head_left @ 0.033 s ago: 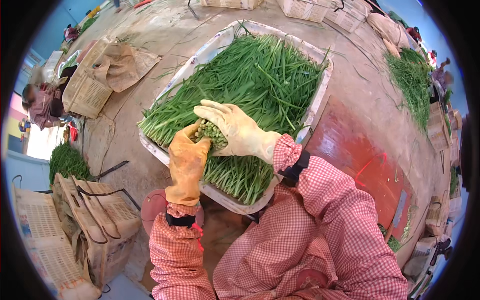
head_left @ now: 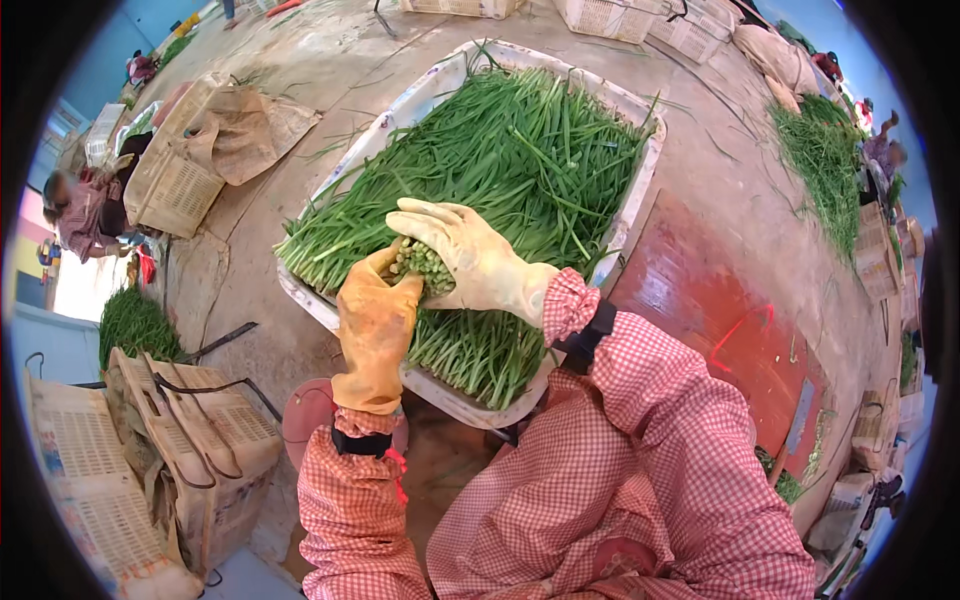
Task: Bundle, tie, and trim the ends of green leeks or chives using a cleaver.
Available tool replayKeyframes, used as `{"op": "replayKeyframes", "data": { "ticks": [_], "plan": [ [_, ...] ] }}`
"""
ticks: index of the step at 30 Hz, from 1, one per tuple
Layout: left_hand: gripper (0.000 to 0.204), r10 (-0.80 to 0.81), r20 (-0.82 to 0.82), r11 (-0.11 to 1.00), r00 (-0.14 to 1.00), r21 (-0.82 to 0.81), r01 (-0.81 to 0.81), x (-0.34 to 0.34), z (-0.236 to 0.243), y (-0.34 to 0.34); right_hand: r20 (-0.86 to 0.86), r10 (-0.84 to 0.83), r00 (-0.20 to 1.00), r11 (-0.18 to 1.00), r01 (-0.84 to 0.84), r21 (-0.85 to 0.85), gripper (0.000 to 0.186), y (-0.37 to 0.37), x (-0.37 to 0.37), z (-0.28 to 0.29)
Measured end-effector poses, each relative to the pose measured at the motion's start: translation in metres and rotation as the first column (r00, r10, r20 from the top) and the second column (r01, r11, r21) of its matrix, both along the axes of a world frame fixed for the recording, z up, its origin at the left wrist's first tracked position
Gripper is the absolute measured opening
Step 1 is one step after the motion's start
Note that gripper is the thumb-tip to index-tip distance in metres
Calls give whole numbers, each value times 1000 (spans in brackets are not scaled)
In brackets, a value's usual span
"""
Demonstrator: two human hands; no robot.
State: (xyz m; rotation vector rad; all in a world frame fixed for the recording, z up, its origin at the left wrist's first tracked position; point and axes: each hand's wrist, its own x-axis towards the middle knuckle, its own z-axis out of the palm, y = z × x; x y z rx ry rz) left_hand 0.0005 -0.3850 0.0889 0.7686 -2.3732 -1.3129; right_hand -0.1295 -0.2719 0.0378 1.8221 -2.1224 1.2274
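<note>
A bunch of chives (head_left: 424,266) is held between my two gloved hands, its cut stem ends facing toward me. My left hand (head_left: 378,318), in an orange-yellow rubber glove, closes its thumb and fingers round the near left side. From the right, my right hand (head_left: 478,258), in a pale yellow glove, presses its palm and curved fingers against the bunch. Both hands are above a white tray (head_left: 640,195) heaped with chives (head_left: 510,150). Their leaves lie layered, with pale stems showing at the left and near edges. The bunch's leaf end is hidden behind my hands.
A red board (head_left: 700,300) lies on the floor right of the tray. Plastic crates (head_left: 215,440) stand at the near left, another crate (head_left: 175,185) farther back. Loose greens (head_left: 815,165) are piled at the right. A person (head_left: 90,215) sits at the far left.
</note>
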Motion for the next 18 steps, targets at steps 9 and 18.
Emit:
{"op": "replayKeyframes", "data": {
  "ticks": [9, 18],
  "plan": [
    [42, -134, 74, 928, 988, 360, 99, 30, 59, -1, 145, 60, 988, 994, -47, -95, 62, 7, 7, -1],
    [48, 240, -216, 962, 946, 185, -201, 66, 59, -14, 261, 75, 962, 985, -31, -170, 62, 31, 3, 15]
  ]
}}
